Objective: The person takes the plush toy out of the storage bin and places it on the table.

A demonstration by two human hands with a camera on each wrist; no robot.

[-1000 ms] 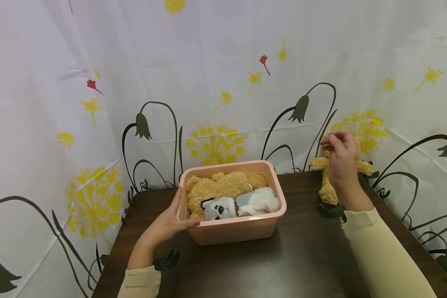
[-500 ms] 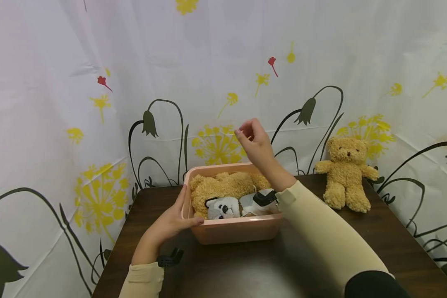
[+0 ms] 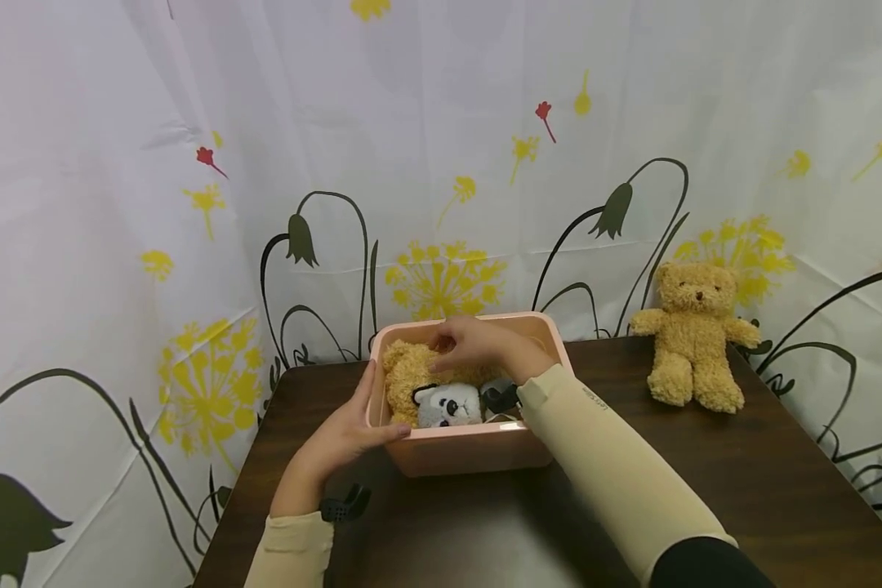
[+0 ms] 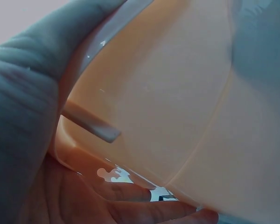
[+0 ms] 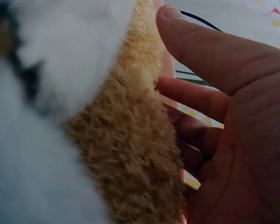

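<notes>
Bin (image 3: 478,457) rim is gripped at its left edge by left hand (image 3: 345,433); right hand (image 3: 470,345), fingers spread, is laid on tan bear (image 3: 407,377) inside.

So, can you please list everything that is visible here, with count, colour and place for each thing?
pink bin: one, pale pink plastic, near the middle of the table.
tan teddy in the bin: one, golden tan, lying at the bin's back and left.
panda toy: one, white and grey with black ears, at the bin's front.
sitting teddy: one, golden tan, upright at the table's far right against the curtain.
table: one, dark brown.
curtain: one, white with yellow, red and dark flowers, behind the table.
left hand: holds the bin's left wall, thumb on its front.
right hand: inside the bin, fingers on the tan teddy.
</notes>
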